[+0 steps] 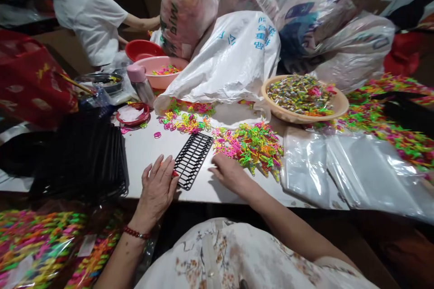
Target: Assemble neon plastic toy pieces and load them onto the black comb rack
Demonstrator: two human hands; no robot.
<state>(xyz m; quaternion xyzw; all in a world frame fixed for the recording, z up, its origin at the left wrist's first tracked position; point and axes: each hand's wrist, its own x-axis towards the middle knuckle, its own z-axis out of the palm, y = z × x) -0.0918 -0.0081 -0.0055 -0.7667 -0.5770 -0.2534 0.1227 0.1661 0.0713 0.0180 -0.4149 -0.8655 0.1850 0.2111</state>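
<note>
A black plastic rack (192, 161) with rows of slots lies on the white table. My left hand (158, 192) rests at its left edge, fingers long and bent over a small red plastic piece (175, 173) that is partly hidden. On the other side, my right hand (230, 172) hovers by the rack's right edge, fingers curled and thumb apart, with nothing visible between them. Just beyond it is a heap of bright plastic pieces (257, 144) in pink, green, yellow and orange. More loose pieces (190, 123) lie past the rack's far end.
Black racks (84, 158) are stacked at left. Clear plastic bags (305, 167) lie at right, below a basin (339, 110) of small pieces. A white sack (230, 63) stands behind, near a pink-lidded flask (140, 83). A person (90, 18) is at the back left.
</note>
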